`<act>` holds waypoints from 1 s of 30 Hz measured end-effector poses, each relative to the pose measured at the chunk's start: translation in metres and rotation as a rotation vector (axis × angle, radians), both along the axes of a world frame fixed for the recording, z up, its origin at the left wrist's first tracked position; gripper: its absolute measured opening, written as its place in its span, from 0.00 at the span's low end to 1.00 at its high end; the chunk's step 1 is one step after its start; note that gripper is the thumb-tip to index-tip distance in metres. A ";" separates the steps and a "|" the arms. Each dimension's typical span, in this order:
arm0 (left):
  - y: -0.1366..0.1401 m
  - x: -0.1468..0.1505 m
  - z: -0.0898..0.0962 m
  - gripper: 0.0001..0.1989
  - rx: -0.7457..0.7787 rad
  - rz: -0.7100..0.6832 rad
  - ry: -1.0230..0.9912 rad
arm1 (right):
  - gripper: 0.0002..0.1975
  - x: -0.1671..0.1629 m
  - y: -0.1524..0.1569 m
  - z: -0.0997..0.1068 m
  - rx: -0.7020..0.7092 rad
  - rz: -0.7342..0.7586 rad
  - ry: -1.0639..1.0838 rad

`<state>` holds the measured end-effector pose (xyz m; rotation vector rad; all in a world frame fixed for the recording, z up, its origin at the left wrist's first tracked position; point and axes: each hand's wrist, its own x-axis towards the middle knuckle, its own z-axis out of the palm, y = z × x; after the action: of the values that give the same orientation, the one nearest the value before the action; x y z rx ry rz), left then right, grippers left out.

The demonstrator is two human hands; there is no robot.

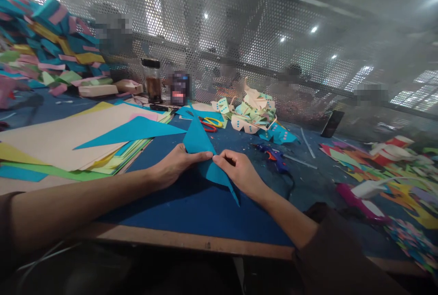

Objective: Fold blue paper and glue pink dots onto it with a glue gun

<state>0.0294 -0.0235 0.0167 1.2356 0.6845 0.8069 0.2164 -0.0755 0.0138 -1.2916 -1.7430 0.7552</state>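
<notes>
Blue paper [197,134], left of the glue gun [274,158], is pinched by the left hand [176,162] and right hand [240,168]; its fold could be skewed by uneven pressure.

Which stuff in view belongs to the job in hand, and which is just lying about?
Belongs:
- blue paper piece, held by left hand and right hand
- probably the blue triangular sheet, same colour

Lying about, judging by no hand touching them:
- glue gun
- dark-lidded bottle
- magenta power strip
</notes>
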 end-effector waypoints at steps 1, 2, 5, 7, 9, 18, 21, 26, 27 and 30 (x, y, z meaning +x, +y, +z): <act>0.000 0.000 0.001 0.16 -0.007 0.001 0.000 | 0.19 -0.001 0.000 0.000 0.004 0.012 -0.001; 0.000 0.000 0.002 0.17 -0.011 0.004 0.000 | 0.19 -0.001 -0.001 0.000 0.009 0.022 -0.001; 0.000 0.000 0.002 0.18 -0.022 0.023 0.008 | 0.19 -0.001 -0.001 -0.001 0.011 0.049 0.005; 0.000 0.000 0.001 0.18 -0.030 0.028 0.016 | 0.19 0.000 0.000 -0.001 0.006 0.054 0.009; 0.001 0.001 0.000 0.18 -0.025 0.027 0.012 | 0.19 -0.001 0.001 -0.002 0.012 0.052 0.005; 0.004 -0.001 0.005 0.15 -0.011 0.128 -0.030 | 0.22 -0.001 0.001 -0.002 0.014 0.046 -0.038; 0.003 -0.001 0.005 0.15 -0.016 0.098 -0.017 | 0.22 -0.001 0.000 -0.001 0.015 0.036 -0.022; 0.004 0.001 -0.003 0.14 0.042 0.048 0.000 | 0.21 -0.001 -0.002 0.000 0.015 0.020 -0.048; 0.005 0.001 -0.004 0.14 0.053 0.058 0.004 | 0.21 -0.001 -0.002 0.000 0.013 0.027 -0.056; 0.008 0.000 -0.004 0.13 0.061 0.105 0.016 | 0.21 0.001 -0.002 -0.002 -0.037 0.058 -0.030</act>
<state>0.0294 -0.0156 0.0131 1.2705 0.7472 0.9108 0.2170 -0.0776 0.0116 -1.2875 -1.8051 0.8086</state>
